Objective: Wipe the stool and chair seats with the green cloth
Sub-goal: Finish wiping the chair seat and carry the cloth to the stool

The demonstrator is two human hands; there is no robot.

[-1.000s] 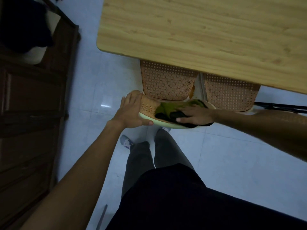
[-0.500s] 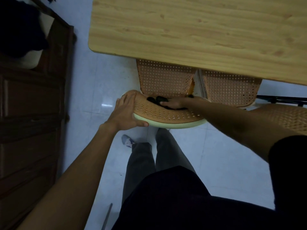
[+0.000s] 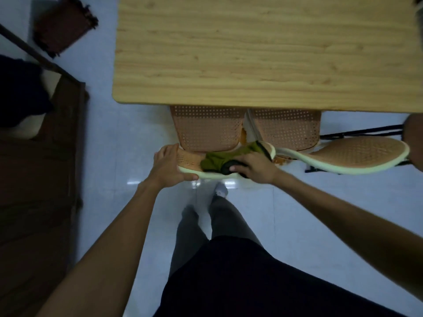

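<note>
The green cloth (image 3: 223, 157), at the far edge half a second ago, is now being dragged toward six o'clock across the stool seat (image 3: 186, 160) under the right hand (image 3: 256, 168), fingers pressed flat on it; the rim is being gripped by the left hand (image 3: 168, 167) at nine o'clock, so this seat is likely nearly wiped.

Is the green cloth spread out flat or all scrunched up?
Scrunched up. The green cloth lies bunched in folds on the stool seat, pressed under the right hand.
</note>
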